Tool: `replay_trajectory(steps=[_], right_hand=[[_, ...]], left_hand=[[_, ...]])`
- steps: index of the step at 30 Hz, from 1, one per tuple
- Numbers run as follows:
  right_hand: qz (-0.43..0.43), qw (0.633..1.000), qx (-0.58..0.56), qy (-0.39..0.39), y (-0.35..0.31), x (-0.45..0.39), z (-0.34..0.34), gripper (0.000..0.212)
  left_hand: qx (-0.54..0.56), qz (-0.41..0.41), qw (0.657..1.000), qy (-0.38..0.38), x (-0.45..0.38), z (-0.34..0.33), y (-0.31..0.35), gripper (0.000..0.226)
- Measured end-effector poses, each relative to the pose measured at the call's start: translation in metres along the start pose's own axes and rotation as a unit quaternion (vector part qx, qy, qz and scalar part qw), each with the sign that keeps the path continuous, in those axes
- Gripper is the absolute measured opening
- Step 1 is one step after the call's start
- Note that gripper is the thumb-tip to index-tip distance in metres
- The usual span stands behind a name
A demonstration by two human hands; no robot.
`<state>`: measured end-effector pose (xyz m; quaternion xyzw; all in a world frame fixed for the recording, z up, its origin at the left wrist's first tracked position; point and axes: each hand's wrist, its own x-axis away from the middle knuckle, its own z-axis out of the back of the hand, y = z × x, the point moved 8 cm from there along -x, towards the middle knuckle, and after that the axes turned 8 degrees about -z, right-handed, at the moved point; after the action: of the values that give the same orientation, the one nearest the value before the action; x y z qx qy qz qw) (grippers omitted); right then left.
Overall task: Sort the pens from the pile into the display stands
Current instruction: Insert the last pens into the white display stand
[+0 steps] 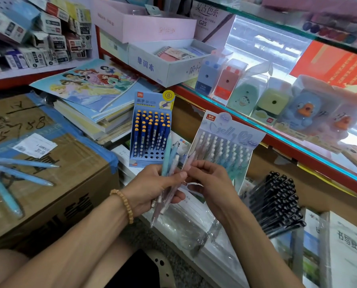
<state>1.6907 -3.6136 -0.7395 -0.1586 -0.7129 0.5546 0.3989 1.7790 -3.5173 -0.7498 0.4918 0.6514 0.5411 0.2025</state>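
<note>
My left hand (152,186) grips a bunch of pastel pens (169,159), teal, blue and pink, tips pointing down. My right hand (206,179) pinches one pale pink pen (189,161) at the edge of that bunch. Behind the hands stand two display stands: a blue one (151,129) partly filled with dark blue, orange-capped pens, and a pale lilac jelly stand (225,146) holding several pastel pens. Three light blue pens (22,173) lie loose on the cardboard box at the left.
A big cardboard box (49,163) fills the left. Stacked notebooks (94,96) sit behind it. A bundle of black pens (277,202) lies at the right. A glass shelf (256,125) carries pencil sharpeners (227,80). Plastic-wrapped books (194,225) lie under the hands.
</note>
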Motion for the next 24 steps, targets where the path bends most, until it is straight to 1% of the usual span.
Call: replay_trajectory(steps=[1, 3, 5, 6, 7, 9, 11, 13, 15, 18, 20, 22, 23, 24], right_hand=[[0.006, 1.000, -0.013, 0.007, -0.003, 0.001, 0.000, 0.001], [0.023, 0.998, -0.047, 0.032, -0.009, 0.000, 0.005, 0.009], [0.043, 0.995, -0.070, 0.053, -0.018, 0.000, 0.013, 0.011], [0.053, 0.995, -0.059, 0.055, -0.023, 0.002, 0.016, 0.013], [0.062, 0.996, -0.023, 0.053, -0.026, 0.003, 0.018, 0.014], [0.094, 0.987, 0.125, 0.031, -0.032, 0.008, 0.015, 0.010], [0.123, 0.955, 0.271, -0.020, -0.031, 0.012, 0.004, 0.009], [0.128, 0.933, 0.332, -0.059, -0.027, 0.013, -0.005, 0.011], [0.120, 0.928, 0.345, -0.069, -0.027, 0.012, -0.005, 0.014], [0.080, 0.943, 0.317, -0.059, -0.031, 0.010, 0.010, 0.014], [0.067, 0.961, 0.267, -0.024, -0.038, 0.010, 0.024, 0.006], [0.063, 0.987, 0.144, 0.019, -0.044, 0.010, 0.036, 0.005], [0.060, 0.996, 0.061, 0.035, -0.046, 0.010, 0.040, 0.007], [0.064, 0.997, -0.013, 0.048, -0.048, 0.010, 0.044, 0.009]], left_hand=[[0.013, 0.007, 1.000, 0.003, 0.000, 0.000, -0.001, 0.019], [0.039, 0.024, 0.999, 0.018, 0.000, 0.003, -0.005, 0.021], [0.033, 0.024, 0.998, 0.049, -0.002, 0.010, -0.008, 0.019], [0.017, 0.013, 0.997, 0.071, -0.003, 0.016, -0.008, 0.018], [0.000, -0.005, 0.996, 0.095, -0.004, 0.022, -0.006, 0.018], [-0.006, -0.043, 0.991, 0.123, -0.007, 0.031, 0.002, 0.019], [0.002, -0.066, 0.991, 0.113, -0.009, 0.032, 0.009, 0.020], [-0.027, -0.067, 0.993, 0.090, -0.009, 0.026, 0.011, 0.018], [-0.055, -0.063, 0.993, 0.089, -0.009, 0.024, 0.009, 0.017], [-0.029, -0.068, 0.989, 0.130, -0.010, 0.032, 0.008, 0.017], [0.015, -0.065, 0.986, 0.154, -0.011, 0.041, 0.008, 0.017], [0.030, -0.058, 0.987, 0.148, -0.011, 0.042, 0.008, 0.015], [0.024, -0.054, 0.989, 0.138, -0.011, 0.039, 0.007, 0.015], [0.015, -0.049, 0.991, 0.127, -0.010, 0.036, 0.006, 0.015]])
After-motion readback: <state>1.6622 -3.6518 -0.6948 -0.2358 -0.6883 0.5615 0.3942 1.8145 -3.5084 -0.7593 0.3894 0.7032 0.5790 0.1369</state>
